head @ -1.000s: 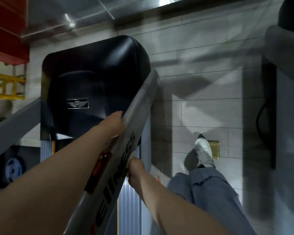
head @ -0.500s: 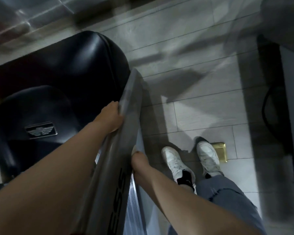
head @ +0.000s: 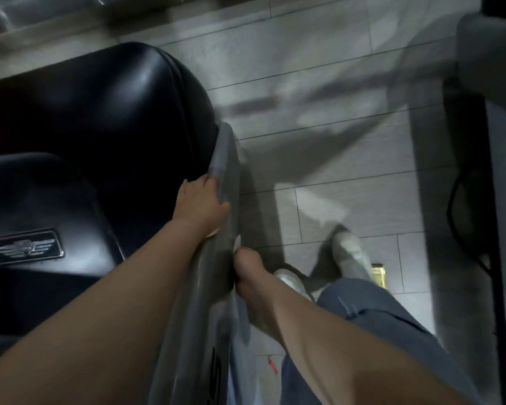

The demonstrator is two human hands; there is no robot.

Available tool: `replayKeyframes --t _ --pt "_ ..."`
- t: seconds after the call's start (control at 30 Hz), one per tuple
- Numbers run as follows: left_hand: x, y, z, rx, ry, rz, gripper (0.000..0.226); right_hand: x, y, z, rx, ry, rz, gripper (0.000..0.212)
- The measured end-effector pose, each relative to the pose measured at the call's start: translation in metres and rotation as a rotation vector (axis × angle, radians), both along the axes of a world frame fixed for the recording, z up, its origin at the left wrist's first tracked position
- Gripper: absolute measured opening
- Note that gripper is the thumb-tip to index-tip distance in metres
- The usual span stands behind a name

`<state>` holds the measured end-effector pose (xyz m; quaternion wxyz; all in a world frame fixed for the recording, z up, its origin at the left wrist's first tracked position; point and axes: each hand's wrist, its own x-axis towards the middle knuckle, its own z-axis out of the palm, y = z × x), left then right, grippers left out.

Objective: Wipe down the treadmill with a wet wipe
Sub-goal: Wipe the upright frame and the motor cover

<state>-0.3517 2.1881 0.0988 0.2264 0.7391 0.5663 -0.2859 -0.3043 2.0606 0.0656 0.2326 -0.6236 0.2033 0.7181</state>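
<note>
The slanted grey metal treadmill upright (head: pixel 222 229) is being wiped: the left hand (head: pixel 200 207) grips it, the right hand (head: pixel 247 266) pinches a white wet wipe (head: pixel 236 240) against it. Next, a further stroke along the upright seems needed.

Both forearms bare, no sleeves, no watch or rings visible on left hand (head: pixel 200 204) or right hand (head: pixel 250 271). Loose blue-grey denim trousers (head: pixel 371 323) with pale stitching and a frayed-looking patch near the knee. White low sneakers (head: pixel 351 255), grubby grey on top, dark at the ankle opening; nearer shoe mostly hidden behind the right forearm, blurred
</note>
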Motion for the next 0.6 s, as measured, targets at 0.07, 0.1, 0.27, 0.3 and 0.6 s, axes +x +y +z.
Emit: replayKeyframes --t 0.07,0.1,0.27,0.3,0.6 --pt "0.006 0.01 -0.016 0.06 0.051 -0.142 0.068 0.006 0.015 -0.02 -0.01 0.01 -0.009 0.036" --pt "0.009 0.016 -0.023 0.06 0.054 -0.183 0.068 0.009 0.023 -0.029 -0.024 0.022 -0.019 0.034" --pt "0.009 0.062 -0.046 0.067 0.116 -0.317 0.05 0.009 0.06 -0.076 -0.02 0.041 -0.036 0.044" --pt "0.006 0.074 -0.048 0.101 0.115 -0.356 0.046 0.009 0.066 -0.084 -0.018 0.045 -0.04 0.043" --pt "0.001 0.138 -0.072 0.133 -0.007 -0.833 0.05 0.028 0.117 -0.136 0.046 0.066 -0.106 0.04"
